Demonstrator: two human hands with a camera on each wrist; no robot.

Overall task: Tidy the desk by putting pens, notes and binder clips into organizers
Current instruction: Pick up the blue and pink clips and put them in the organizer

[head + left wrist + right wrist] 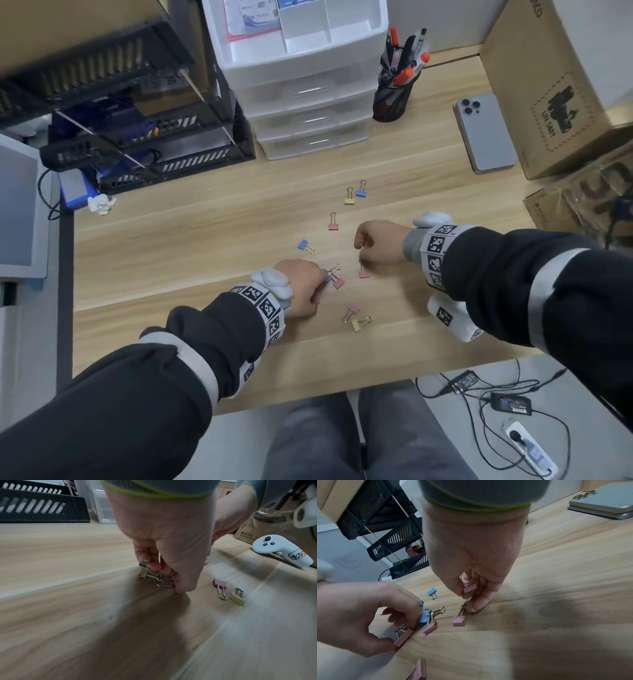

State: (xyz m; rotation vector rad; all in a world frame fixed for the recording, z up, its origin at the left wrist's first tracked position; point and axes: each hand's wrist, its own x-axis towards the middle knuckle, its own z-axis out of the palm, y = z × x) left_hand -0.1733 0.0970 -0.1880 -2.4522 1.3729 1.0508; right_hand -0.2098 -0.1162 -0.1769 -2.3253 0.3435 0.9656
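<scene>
Binder clips (356, 317) lie scattered mid-counter (191, 246), bare wood toward the near edge. Left hand (301, 286) pinches a pink clip (403, 637); right hand (380, 241) holds another pink one (469, 588). Farther back: drawers (308, 102), pen cup (394, 92), phone (484, 133).

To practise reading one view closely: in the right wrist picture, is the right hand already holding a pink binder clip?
Yes: the right hand has a pink binder clip tucked against its curled fingers.
</scene>
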